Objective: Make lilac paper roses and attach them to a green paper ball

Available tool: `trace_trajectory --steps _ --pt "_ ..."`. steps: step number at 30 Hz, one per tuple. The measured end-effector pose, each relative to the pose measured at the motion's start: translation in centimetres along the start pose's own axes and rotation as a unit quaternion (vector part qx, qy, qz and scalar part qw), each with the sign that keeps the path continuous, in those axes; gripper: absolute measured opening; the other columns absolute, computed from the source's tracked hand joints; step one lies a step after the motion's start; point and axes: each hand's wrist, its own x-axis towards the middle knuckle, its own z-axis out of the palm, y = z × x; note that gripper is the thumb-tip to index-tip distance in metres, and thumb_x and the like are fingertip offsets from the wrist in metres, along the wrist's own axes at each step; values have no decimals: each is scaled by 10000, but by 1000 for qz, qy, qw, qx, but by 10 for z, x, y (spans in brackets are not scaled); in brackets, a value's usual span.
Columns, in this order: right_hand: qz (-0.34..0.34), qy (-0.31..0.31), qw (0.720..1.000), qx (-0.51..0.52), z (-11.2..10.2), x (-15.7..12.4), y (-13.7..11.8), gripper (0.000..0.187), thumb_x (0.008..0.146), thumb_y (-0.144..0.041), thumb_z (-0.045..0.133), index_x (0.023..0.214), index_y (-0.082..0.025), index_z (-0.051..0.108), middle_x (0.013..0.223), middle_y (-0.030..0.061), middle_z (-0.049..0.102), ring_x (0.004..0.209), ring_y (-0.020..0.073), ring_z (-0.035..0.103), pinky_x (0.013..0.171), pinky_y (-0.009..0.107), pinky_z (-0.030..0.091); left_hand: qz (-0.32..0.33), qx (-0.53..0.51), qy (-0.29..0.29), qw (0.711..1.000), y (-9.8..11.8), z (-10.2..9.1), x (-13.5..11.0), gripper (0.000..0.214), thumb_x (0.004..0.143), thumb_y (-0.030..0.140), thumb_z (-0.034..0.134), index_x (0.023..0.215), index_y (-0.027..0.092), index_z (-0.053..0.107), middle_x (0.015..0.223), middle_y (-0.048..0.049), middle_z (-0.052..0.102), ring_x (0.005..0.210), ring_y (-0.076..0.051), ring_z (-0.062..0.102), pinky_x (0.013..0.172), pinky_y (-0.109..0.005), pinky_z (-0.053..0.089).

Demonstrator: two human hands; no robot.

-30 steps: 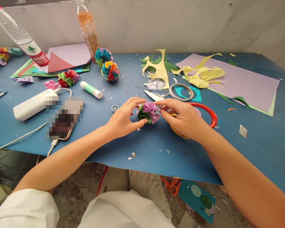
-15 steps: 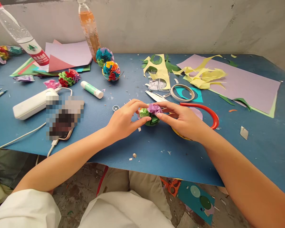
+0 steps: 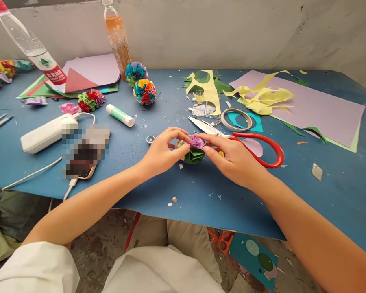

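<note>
A small paper flower ball [image 3: 195, 148] of purple and green folds rests low over the blue table [image 3: 177, 183] in the middle. My left hand [image 3: 163, 152] pinches its left side with thumb and fingers. On the right side my right hand [image 3: 232, 156] pinches it too, fingertips on the purple top. Red-handled scissors [image 3: 256, 148] lie just behind my right hand, blades pointing left.
A tape ring [image 3: 235, 119], glue stick [image 3: 120, 115], two finished paper balls [image 3: 144, 91], a white power bank [image 3: 45, 132] with cable, a phone [image 3: 82, 156], two bottles [image 3: 117, 36], and cut yellow and lilac paper [image 3: 308, 106] lie around. Wall behind.
The flower ball has been turned and squeezed smaller between both hands, so more green shows below the purple. Both hands closed in slightly; the view shifted a little.
</note>
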Motion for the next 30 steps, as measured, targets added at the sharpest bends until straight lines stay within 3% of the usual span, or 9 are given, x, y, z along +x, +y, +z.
trace_trajectory --steps 6,10,15,18,21,24,27,30 --pt "-13 -4 1000 -6 0 0 -1 439 921 -338 371 1283 -169 553 1255 66 625 1128 217 595 939 351 485 -14 -17 2 1000 1 -1 1 66 751 167 575 771 162 638 1056 -41 594 979 -158 588 746 -264 479" --pt "22 -21 999 31 -4 -1 -1 483 892 -406 435 1329 -213 506 1248 63 626 980 211 661 879 366 526 50 49 8 998 5 -2 -4 66 735 129 593 782 168 617 995 -40 593 968 -156 572 854 -308 458" --pt "42 -43 995 75 -8 3 1 501 889 -501 428 1324 -266 508 1298 49 596 1140 250 594 923 399 513 124 103 -1 987 4 -4 -7 124 753 263 672 810 177 603 938 -48 595 899 -164 581 886 -329 465" --pt "67 9 996 59 -15 8 1 506 881 -507 418 1294 -241 537 1288 70 602 1124 262 600 917 407 513 122 120 41 984 3 -19 2 126 810 305 617 839 183 605 989 -60 607 969 -175 588 887 -314 475" --pt "106 99 989 2 -34 12 1 491 863 -499 403 1218 -219 594 1263 86 614 1038 251 635 867 387 528 67 173 103 977 3 -44 15 143 866 297 522 907 189 607 1071 -60 609 962 -168 589 875 -314 486" --pt "148 122 976 -106 -58 14 4 467 839 -490 385 1131 -234 643 1202 75 649 1059 268 619 895 403 500 -24 286 32 957 3 -62 21 266 834 383 562 1019 196 605 1115 -62 609 1016 -207 584 886 -350 493" --pt "217 9 958 -189 -79 12 10 491 832 -505 373 1153 -246 640 1172 73 667 1030 292 628 818 407 511 -61 365 -74 926 0 -66 20 374 760 425 654 1059 203 619 1159 -71 599 1096 -248 566 895 -361 495" --pt "248 -49 943 -218 -91 6 18 504 848 -544 385 1166 -250 641 1152 91 677 880 280 663 657 360 512 -59 376 -111 918 -5 -64 19 232 775 355 647 957 212 668 1072 -62 628 1023 -248 603 837 -344 507"
